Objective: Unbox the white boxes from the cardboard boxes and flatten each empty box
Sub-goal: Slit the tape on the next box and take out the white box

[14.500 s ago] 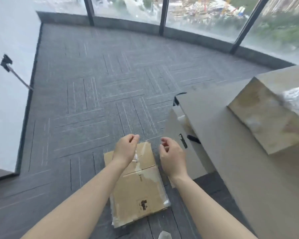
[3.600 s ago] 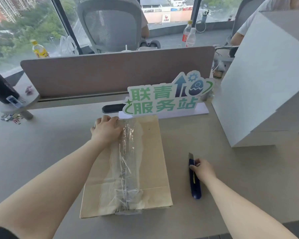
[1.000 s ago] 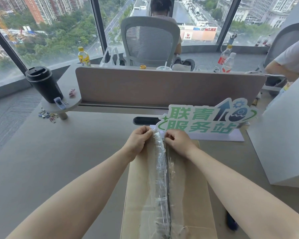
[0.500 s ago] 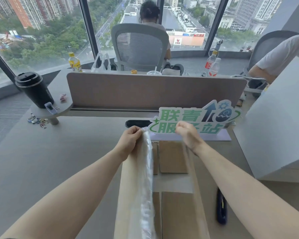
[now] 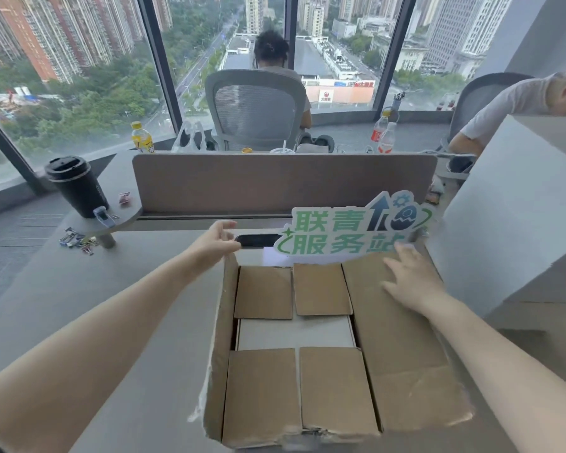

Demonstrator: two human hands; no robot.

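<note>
While right hand [image 5: 409,282] presses flap; cardboard box [image 5: 402,348] open; white box [image 5: 294,333] inside

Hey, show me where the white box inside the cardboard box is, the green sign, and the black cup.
white box [image 5: 294,333]: head view, its top between the inner flaps.
green sign [image 5: 347,233]: head view, middle of its lettering.
black cup [image 5: 79,188]: head view, its side wall.

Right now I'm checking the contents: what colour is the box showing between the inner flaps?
White; the white box shows between the brown inner flaps in the head view.
</note>
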